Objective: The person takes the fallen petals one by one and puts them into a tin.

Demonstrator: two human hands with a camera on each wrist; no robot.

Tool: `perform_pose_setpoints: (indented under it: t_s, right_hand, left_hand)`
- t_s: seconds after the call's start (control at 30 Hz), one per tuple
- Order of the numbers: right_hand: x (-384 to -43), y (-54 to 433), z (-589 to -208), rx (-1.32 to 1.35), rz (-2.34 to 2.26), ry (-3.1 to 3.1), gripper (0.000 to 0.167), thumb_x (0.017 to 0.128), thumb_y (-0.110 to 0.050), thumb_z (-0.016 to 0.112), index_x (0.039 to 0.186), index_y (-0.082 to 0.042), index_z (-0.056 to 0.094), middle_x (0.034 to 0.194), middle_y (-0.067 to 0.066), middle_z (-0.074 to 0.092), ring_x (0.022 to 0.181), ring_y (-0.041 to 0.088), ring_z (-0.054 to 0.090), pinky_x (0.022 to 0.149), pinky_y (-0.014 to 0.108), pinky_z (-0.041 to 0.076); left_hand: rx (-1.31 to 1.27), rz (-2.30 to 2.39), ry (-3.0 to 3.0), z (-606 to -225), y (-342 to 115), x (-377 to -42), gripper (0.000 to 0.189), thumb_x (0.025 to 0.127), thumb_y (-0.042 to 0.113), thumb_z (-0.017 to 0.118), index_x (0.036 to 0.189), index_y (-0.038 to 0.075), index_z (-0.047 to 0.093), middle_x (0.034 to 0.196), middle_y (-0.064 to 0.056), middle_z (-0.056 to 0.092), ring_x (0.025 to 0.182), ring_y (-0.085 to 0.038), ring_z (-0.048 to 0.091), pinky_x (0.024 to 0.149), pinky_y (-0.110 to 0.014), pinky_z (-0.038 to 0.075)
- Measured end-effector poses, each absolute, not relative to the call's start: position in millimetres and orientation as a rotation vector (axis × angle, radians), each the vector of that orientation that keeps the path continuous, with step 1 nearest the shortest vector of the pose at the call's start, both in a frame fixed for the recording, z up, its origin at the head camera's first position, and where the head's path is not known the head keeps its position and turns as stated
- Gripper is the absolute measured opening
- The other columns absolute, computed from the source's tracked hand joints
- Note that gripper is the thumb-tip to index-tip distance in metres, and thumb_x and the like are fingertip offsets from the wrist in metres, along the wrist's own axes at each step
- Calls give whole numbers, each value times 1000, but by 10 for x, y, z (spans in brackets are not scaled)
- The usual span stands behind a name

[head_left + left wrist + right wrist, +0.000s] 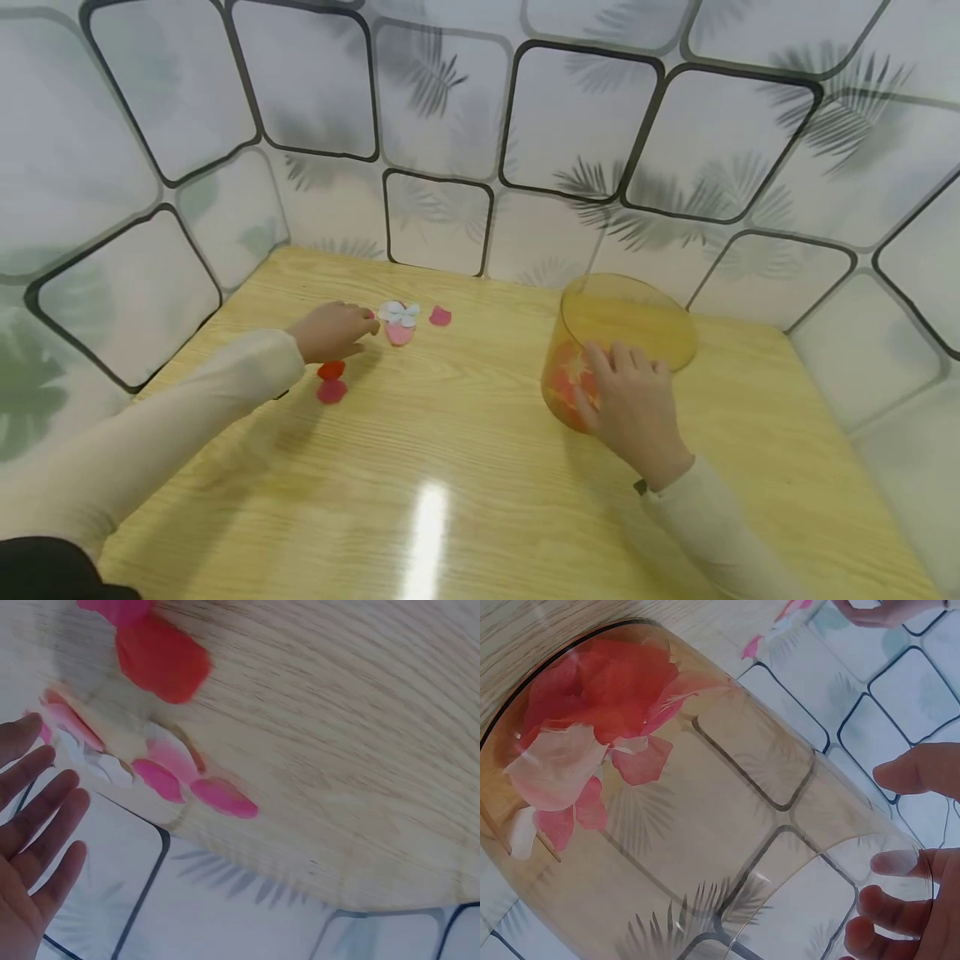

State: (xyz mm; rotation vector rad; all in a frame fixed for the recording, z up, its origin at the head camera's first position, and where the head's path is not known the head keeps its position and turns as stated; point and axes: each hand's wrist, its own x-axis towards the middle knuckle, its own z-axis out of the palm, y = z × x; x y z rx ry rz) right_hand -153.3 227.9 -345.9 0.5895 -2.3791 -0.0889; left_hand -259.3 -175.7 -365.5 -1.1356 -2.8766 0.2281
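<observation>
The counter (487, 433) carried, at its right, the amber container (630, 321), upright, mouth up, long axis vertical. The right hand (637, 412) curled over its near rim; the left hand (330, 332), loosely spread, gripping nothing, was beside loose petals (400, 335). Sound practice, as judged, meant steadying the rim and pinching each petal edge-first

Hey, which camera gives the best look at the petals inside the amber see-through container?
The right wrist view: the petals appear large through the container wall, so red, pink and pale pieces stand out. The head view shows them smaller, partly behind the right hand. The left wrist view shows only other petals.
</observation>
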Motion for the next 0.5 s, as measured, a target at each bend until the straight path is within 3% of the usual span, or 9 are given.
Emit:
perform_pose_setpoints:
  t_s: [0.1, 0.23, 0.37, 0.5]
  right_hand:
    - [-1524, 2305, -3450, 586, -92, -2372, 38, 71, -29, 71, 97, -8, 52, 69, 10, 47, 59, 30, 49, 47, 32, 26]
    - [-1522, 2318, -3437, 589, -101, -2363, 38, 70, -28, 72, 96, -8, 52, 69, 10, 47, 58, 29, 49, 47, 31, 25]
    - [-1517, 2315, -3430, 595, -100, -2364, 38, 70, -27, 72, 97, -8, 52, 69, 9, 47, 57, 29, 47, 47, 31, 26]
    - [-1512, 2310, -3429, 596, -100, -2366, 38, 70, -27, 72, 97, -9, 52, 70, 9, 47, 57, 28, 47, 47, 32, 26]
  left_hand:
    - [-1190, 274, -2795, -3715, -1633, -2689, 24, 80, 18, 73, 98, 6, 65, 95, -8, 67, 87, -25, 62, 83, -41, 51]
    - [-1278, 358, -2671, -3791, -1500, -2815, 19, 77, 19, 76, 87, 7, 65, 86, -5, 66, 78, -22, 60, 75, -36, 51]
    - [-1305, 395, -2601, -3865, -1458, -2902, 10, 78, 14, 73, 74, 12, 64, 78, -2, 65, 70, -18, 57, 66, -32, 47]
    - [-1292, 439, -2569, -3909, -1447, -2948, 14, 78, 8, 71, 68, 14, 62, 76, -1, 67, 69, -16, 56, 64, -30, 46]
